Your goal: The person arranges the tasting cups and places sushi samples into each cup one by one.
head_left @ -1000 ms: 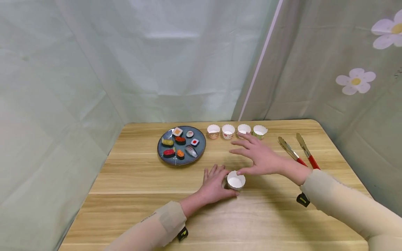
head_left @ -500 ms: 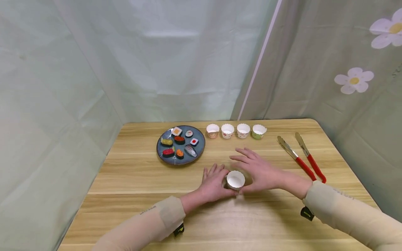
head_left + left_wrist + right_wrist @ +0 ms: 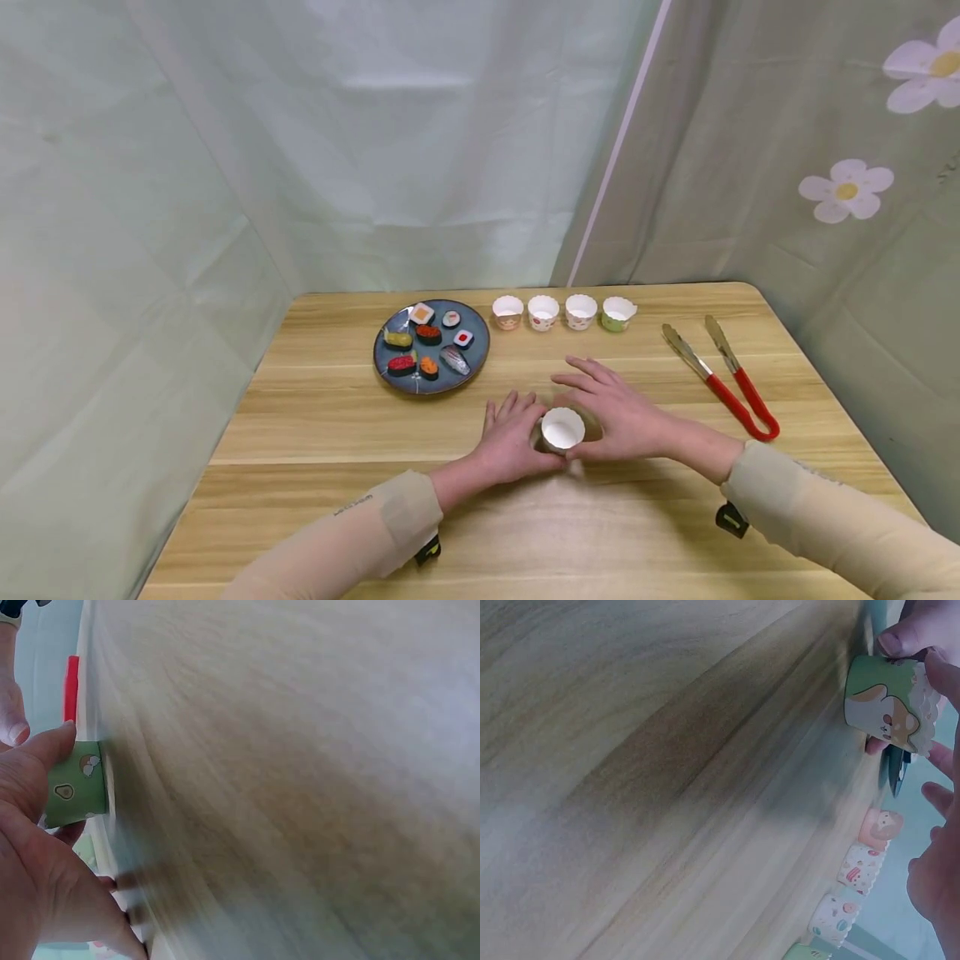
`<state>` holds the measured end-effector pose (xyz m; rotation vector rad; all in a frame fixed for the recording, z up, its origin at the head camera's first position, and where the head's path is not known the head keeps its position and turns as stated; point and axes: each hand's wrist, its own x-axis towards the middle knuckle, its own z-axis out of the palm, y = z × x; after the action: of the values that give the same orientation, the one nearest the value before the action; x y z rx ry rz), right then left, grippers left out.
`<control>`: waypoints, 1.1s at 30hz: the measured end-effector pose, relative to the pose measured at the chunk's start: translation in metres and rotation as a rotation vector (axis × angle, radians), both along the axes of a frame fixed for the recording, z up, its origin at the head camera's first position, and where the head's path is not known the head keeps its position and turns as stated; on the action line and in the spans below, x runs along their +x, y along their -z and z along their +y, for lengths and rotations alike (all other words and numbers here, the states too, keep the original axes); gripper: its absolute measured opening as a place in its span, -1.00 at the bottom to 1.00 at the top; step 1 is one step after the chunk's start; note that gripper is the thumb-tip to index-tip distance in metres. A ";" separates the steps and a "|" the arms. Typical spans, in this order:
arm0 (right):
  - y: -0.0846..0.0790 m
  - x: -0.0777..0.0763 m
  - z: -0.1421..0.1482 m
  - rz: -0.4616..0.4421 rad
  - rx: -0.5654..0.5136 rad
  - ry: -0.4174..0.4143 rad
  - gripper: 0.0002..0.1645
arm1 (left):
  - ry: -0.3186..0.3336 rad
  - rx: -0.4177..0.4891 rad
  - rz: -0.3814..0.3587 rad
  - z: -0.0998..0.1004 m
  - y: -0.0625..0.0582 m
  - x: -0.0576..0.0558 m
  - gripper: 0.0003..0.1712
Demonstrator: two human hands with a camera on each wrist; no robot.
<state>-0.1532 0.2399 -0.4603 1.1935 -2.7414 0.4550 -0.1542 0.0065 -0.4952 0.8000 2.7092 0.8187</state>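
A small green paper baking cup (image 3: 562, 430) with a white inside stands upright near the middle of the table. From its left side my left hand (image 3: 512, 442) grips it between thumb and forefinger, other fingers spread toward the tabletop. My right hand (image 3: 622, 417) comes round the cup's right side, thumb at the near wall and forefinger behind the rim. Cartoon prints show on the cup's green wall (image 3: 75, 784) in the left wrist view. In the right wrist view a dog drawing and scalloped rim mark the same cup (image 3: 885, 705).
Along the back edge several paper cups stand in a row, among them an orange one (image 3: 507, 315) and a green one (image 3: 618, 316). A blue plate (image 3: 450, 388) with several sushi pieces lies back left. Red-handled tongs (image 3: 750, 398) lie spread at the right.
My right hand has come down and toward me from over the back cups to the cup's right side, then closed in on it. The left hand and cup have hardly moved.
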 end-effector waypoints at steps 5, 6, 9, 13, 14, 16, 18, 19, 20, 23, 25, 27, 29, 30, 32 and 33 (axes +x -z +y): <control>0.002 0.000 0.000 0.009 -0.009 0.000 -0.12 | -0.003 0.002 0.008 0.001 0.000 0.001 -0.05; 0.002 0.000 0.000 0.008 -0.010 0.000 -0.12 | -0.004 0.004 0.008 0.001 0.000 0.001 -0.05; 0.001 0.001 -0.001 0.004 -0.021 -0.002 -0.13 | -0.002 0.004 0.011 0.002 0.000 0.001 -0.05; 0.002 0.002 -0.001 0.005 -0.036 0.007 -0.18 | -0.002 0.006 0.008 0.002 0.001 0.001 -0.06; 0.002 0.002 -0.002 0.004 -0.038 0.010 -0.19 | -0.002 0.007 0.005 0.002 0.001 0.000 -0.06; 0.002 0.002 -0.002 0.003 -0.042 0.018 -0.21 | -0.002 0.009 0.002 0.002 0.000 0.000 -0.07; 0.002 0.002 -0.002 -0.001 -0.053 0.023 -0.22 | -0.002 0.010 0.000 0.002 0.000 0.000 -0.07; 0.001 0.002 -0.002 -0.001 -0.060 0.023 -0.22 | -0.001 0.010 0.002 0.002 0.000 0.000 -0.08; 0.001 0.002 -0.002 -0.002 -0.069 0.025 -0.23 | 0.000 0.011 0.003 0.002 0.000 0.000 -0.09; -0.001 0.002 -0.002 -0.005 -0.090 0.028 -0.24 | 0.005 0.011 0.013 0.002 0.000 0.000 -0.10; -0.001 0.002 -0.001 -0.006 -0.095 0.027 -0.24 | 0.005 0.007 0.012 0.002 -0.001 0.000 -0.10; -0.001 0.002 -0.001 -0.011 -0.094 0.027 -0.23 | 0.005 0.004 0.010 0.001 -0.001 0.000 -0.09; -0.001 0.002 -0.002 -0.015 -0.091 0.025 -0.20 | 0.005 0.001 0.008 0.001 -0.001 0.000 -0.09; -0.001 0.002 -0.002 -0.018 -0.087 0.025 -0.20 | 0.005 0.000 0.005 0.001 -0.001 0.000 -0.09; -0.001 0.002 -0.002 -0.026 -0.082 0.028 -0.18 | 0.005 0.000 0.006 0.001 -0.001 0.000 -0.09; -0.001 0.002 -0.001 -0.028 -0.078 0.028 -0.18 | 0.005 0.001 0.005 0.001 -0.001 0.000 -0.09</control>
<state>-0.1508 0.2385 -0.4596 1.1370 -2.7330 0.5735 -0.1539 0.0079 -0.4941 0.8100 2.7099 0.8179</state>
